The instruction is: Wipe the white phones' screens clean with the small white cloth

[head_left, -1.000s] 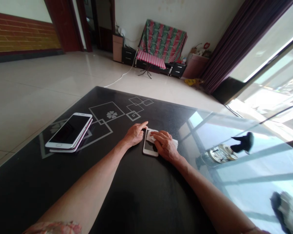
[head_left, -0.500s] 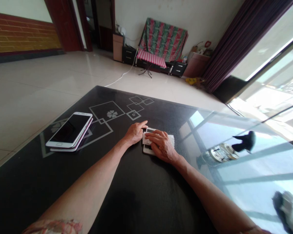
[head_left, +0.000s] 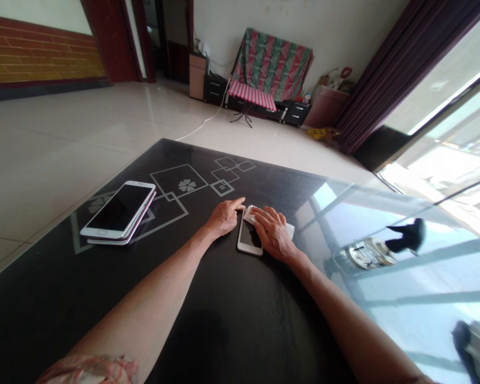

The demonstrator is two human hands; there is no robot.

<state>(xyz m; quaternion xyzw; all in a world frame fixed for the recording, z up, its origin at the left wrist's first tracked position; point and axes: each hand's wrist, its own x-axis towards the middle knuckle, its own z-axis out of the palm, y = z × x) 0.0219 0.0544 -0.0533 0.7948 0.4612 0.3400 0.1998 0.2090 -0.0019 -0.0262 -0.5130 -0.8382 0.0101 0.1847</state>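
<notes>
A white-framed smartphone (head_left: 248, 238) with a dark screen lies flat on the black table, its upper part partly covered. At its upper left corner is my left hand (head_left: 224, 217), index finger stretched past the edge and the other fingers curled against the phone's side. My right hand (head_left: 274, 233) presses a white cloth (head_left: 291, 230) with a zigzag edge onto the phone's upper right part. The cloth shows beyond the fingers on both sides. To the left, a large white smartphone (head_left: 122, 210) rests on top of another phone (head_left: 112, 241).
The glossy black table (head_left: 208, 298) has grey square and flower patterns. A glass jar (head_left: 370, 253) and a black object (head_left: 408, 236) stand on its right side, with a blurred grey-and-black item (head_left: 476, 341) nearer. Beyond is a small striped table (head_left: 253, 96).
My right hand has slid with the cloth toward the right and the phone's upper part, uncovering more of the lower screen. My left hand stays at the phone's corner.
</notes>
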